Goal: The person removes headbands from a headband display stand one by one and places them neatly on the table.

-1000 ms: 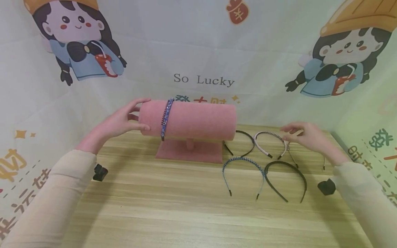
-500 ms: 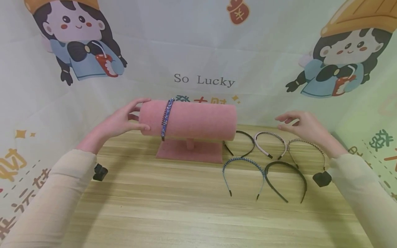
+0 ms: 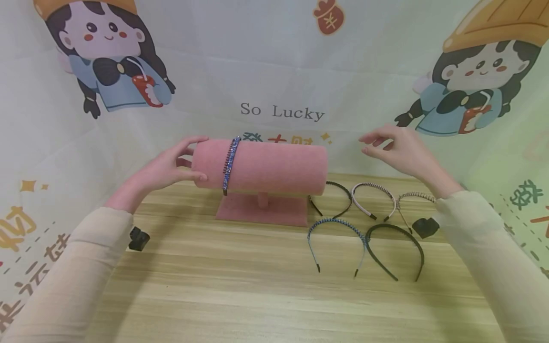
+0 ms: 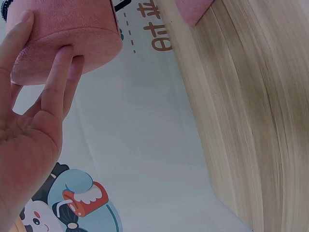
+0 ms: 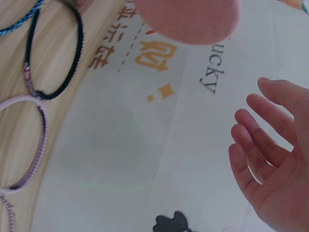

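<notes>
My left hand grips the left end of a pink headband stand. The thumb lies along the front of the padded roll; in the left wrist view other fingers rest against its end face. Around the roll, towards that end, sits a glittery blue headband with comb teeth. My right hand is raised in the air to the right of the stand, fingers loosely bent and holding nothing. Below it lie a pale pink headband, a beaded headband partly hidden by the sleeve, and a black headband.
Nearer on the wooden table lie a blue headband and a dark headband, side by side. A printed white cloth hangs behind and at both sides. Each wrist carries a small black device.
My right hand has lifted away from the headbands, moving up and left towards the stand. My left hand and the glittery headband on the roll have stayed in place.
</notes>
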`<state>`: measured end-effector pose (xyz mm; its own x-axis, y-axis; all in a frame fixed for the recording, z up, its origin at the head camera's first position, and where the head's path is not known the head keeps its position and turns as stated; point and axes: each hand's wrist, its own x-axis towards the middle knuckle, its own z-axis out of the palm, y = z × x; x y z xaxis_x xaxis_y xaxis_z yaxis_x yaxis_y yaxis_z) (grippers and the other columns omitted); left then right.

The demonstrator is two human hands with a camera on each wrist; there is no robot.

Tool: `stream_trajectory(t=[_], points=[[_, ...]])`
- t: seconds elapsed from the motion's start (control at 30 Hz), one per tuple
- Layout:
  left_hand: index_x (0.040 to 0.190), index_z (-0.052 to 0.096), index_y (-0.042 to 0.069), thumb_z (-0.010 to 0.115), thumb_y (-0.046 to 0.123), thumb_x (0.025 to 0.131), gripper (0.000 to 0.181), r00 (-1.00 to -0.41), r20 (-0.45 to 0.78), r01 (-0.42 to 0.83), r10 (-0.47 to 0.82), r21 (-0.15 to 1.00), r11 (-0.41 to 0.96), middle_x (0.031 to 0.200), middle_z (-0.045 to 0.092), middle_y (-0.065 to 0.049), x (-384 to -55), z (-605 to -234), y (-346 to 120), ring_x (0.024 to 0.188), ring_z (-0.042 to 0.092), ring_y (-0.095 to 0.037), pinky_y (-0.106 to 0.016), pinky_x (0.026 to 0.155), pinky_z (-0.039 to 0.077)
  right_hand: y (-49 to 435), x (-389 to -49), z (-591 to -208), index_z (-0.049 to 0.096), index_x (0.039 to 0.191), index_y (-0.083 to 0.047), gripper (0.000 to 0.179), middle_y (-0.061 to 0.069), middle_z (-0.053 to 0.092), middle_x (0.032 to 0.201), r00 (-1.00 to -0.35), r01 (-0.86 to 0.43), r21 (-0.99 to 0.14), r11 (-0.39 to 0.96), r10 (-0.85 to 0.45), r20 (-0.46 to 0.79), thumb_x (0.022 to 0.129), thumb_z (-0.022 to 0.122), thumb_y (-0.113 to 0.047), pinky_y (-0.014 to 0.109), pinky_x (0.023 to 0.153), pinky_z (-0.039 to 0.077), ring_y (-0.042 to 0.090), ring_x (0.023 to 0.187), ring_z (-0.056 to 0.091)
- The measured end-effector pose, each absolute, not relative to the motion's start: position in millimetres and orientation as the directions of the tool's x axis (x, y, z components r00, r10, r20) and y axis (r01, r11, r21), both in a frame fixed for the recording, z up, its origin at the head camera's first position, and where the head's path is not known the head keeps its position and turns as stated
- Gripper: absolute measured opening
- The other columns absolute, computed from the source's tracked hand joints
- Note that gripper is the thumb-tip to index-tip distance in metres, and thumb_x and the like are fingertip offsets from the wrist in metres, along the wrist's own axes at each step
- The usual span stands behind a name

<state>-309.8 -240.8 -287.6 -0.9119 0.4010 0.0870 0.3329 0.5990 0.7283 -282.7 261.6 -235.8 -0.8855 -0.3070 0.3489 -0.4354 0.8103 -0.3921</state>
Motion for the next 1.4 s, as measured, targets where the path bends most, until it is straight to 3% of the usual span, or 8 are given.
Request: stream_trajectory(t=[0.13,0.23,0.6,0.83,1.07,1.4], points=[[0.153,0.026,0.038,0.079,0.027,0.085,0.087,-0.913,0.086,0.33,0.399,0.73,0.598,0.146,0.044,-0.01,-309.6,-287.7,-241.5,0.12,0.06,-0.032,-0.044,0.095,0.055,244.4,-283.3,-226.5,0.07,0.122,-0.016,0.031,0.008,0.07,0.122,-0.891,-0.431,-0.411,0.804,-0.308,0.333,0.096,0.064,-0.031,0.042,0.091,0.055,0.021,0.105,0.062],[0.153,0.025,0.04,0.079,0.028,0.084,0.087,-0.914,0.082,0.326,0.397,0.732,0.598,0.146,0.043,-0.01,-309.4,-287.8,-242.0,0.12,0.06,-0.032,-0.045,0.095,0.055,231.8,-286.9,-223.6,0.069,0.124,-0.014,0.031,0.01,0.07,0.122,-0.888,-0.444,-0.441,0.78,-0.318,0.332,0.096,0.064,-0.028,0.044,0.094,0.055,0.023,0.107,0.063],[0.153,0.025,0.039,0.079,0.03,0.085,0.088,-0.917,0.075,0.324,0.392,0.715,0.62,0.155,0.038,-0.009,-307.1,-284.3,-240.0,0.124,0.058,-0.034,-0.052,0.098,0.054,183.6,-298.9,-221.2,0.067,0.125,-0.012,0.033,0.008,0.071,0.12,-0.851,-0.517,-0.459,0.723,-0.379,0.363,0.094,0.065,-0.024,0.039,0.092,0.055,0.02,0.105,0.063],[0.151,0.032,0.036,0.078,0.027,0.085,0.081,-0.921,0.089,0.336,0.38,0.676,0.656,0.153,0.042,-0.01,-302.3,-276.1,-234.3,0.127,0.057,-0.035,-0.055,0.099,0.053,152.6,-304.5,-220.1,0.068,0.124,-0.014,0.032,0.004,0.071,0.119,-0.826,-0.561,-0.462,0.687,-0.428,0.366,0.093,0.066,-0.021,0.035,0.089,0.057,0.017,0.103,0.064],[0.151,0.035,0.037,0.075,0.039,0.086,0.076,-0.944,0.058,0.264,0.326,0.725,0.636,0.154,0.041,-0.011,-299.8,-274.7,-233.2,0.128,0.055,-0.035,-0.055,0.103,0.05,121.2,-309.2,-221.6,0.066,0.127,-0.016,0.034,0.004,0.07,0.115,-0.815,-0.578,-0.466,0.67,-0.448,0.367,0.094,0.066,-0.024,0.032,0.088,0.056,0.016,0.102,0.064],[0.151,0.036,0.035,0.075,0.035,0.088,0.074,-0.941,0.074,0.271,0.33,0.749,0.605,0.149,0.044,-0.011,-301.1,-278.0,-235.9,0.126,0.056,-0.034,-0.052,0.101,0.052,83.4,-308.0,-229.3,0.055,0.139,-0.024,0.047,-0.002,0.065,0.12,-0.807,-0.59,-0.499,0.634,-0.461,0.369,0.094,0.066,-0.028,0.03,0.09,0.054,0.013,0.104,0.061]])
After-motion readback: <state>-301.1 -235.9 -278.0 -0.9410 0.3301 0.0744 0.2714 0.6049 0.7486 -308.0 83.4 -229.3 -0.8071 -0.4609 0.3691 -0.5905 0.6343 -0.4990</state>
